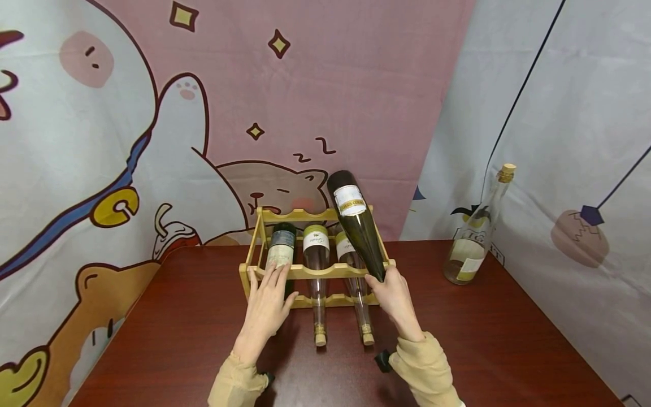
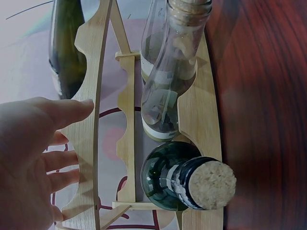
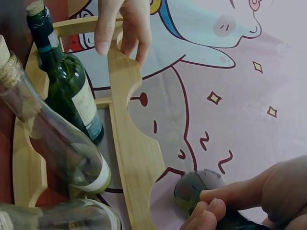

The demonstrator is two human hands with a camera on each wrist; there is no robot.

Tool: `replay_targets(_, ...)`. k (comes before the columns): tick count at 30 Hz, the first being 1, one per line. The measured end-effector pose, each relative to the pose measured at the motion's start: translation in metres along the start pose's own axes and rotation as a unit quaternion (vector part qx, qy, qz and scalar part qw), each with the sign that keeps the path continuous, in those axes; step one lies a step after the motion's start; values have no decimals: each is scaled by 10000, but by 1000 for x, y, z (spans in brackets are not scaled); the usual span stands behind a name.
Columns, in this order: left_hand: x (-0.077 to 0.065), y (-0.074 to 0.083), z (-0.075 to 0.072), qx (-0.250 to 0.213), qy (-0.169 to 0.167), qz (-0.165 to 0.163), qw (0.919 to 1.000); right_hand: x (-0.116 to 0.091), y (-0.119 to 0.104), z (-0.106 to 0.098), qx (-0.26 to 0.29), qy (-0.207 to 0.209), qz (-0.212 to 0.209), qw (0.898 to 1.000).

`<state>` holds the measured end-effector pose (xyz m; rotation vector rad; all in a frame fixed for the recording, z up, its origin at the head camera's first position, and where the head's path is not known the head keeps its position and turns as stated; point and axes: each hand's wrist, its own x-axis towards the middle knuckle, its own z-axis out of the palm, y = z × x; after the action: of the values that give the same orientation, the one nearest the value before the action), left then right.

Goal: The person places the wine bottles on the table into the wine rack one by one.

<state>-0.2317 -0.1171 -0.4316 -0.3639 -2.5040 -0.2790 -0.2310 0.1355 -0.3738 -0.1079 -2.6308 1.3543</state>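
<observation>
My left hand (image 1: pixel 266 298) holds the upper front rail of a light wooden wine rack (image 1: pixel 325 272) near its left end, thumb on one side and fingers on the other. Under those fingers a dark green corked bottle (image 1: pixel 281 249) lies in the lower row. Beside it, two clear corked bottles (image 1: pixel 319 257) (image 1: pixel 360 291) point their necks toward me. My right hand (image 1: pixel 394 294) grips the neck of a dark wine bottle (image 1: pixel 360 229) with a white label. That bottle slants over the rack's right end, its base up and to the left. The right wrist view shows its rounded base (image 3: pixel 192 187) beyond my fingers.
A clear corked bottle (image 1: pixel 470 249) stands upright on the reddish-brown table (image 1: pixel 168 339) at the back right. Behind the rack hangs a cartoon-printed cloth (image 1: pixel 356 85), with another stretch of cloth along the right side.
</observation>
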Motion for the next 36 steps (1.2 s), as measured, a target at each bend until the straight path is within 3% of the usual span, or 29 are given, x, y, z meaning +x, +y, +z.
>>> replay_targets(6,0,0,0,-77,-25,-23,10000,0,2,8,125,244,-106,9996)
replay_targets(21,0,0,-3,-163,-145,-79,9997,-2,1,19,748,128,126,9970)
replay_targets(36,-1,1,-4,-197,-150,-92,9997,-2,2,25,848,48,239,9961)
